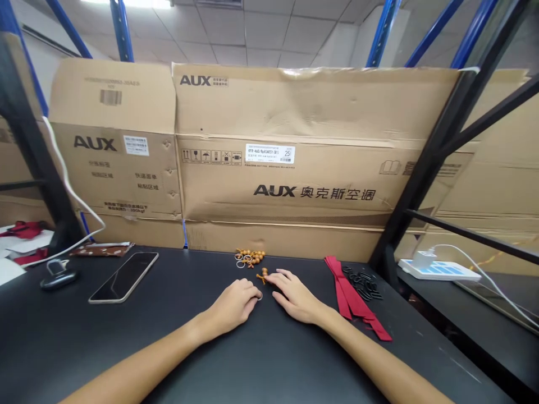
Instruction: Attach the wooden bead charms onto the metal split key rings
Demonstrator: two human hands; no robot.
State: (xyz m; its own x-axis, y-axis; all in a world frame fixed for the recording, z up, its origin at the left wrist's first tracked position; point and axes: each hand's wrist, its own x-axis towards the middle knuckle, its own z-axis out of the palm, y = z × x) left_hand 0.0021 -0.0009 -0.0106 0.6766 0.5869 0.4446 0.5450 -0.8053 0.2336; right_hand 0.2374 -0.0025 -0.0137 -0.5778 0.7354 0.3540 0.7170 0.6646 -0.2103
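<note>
Your two hands seen from head height above a black tabletop [76, 331]. Your left hand [233, 306] was loosely curled, with a small metal ring [259, 295] at its fingertips; whether it grasped the ring could not be told. Your right hand [297, 295] was released, lying open with fingers spread, just beside a small piece of wooden beads [263, 275] between your hands. A larger cluster of wooden beads [250, 257] with metal rings lay just beyond, touching neither hand. To the right lay a red ribbon [353, 297] beside small black pieces [362, 283]; to the left, a smartphone [123, 277]. Flattened AUX cardboard cartons [261, 146] stood behind the tabletop.
</note>
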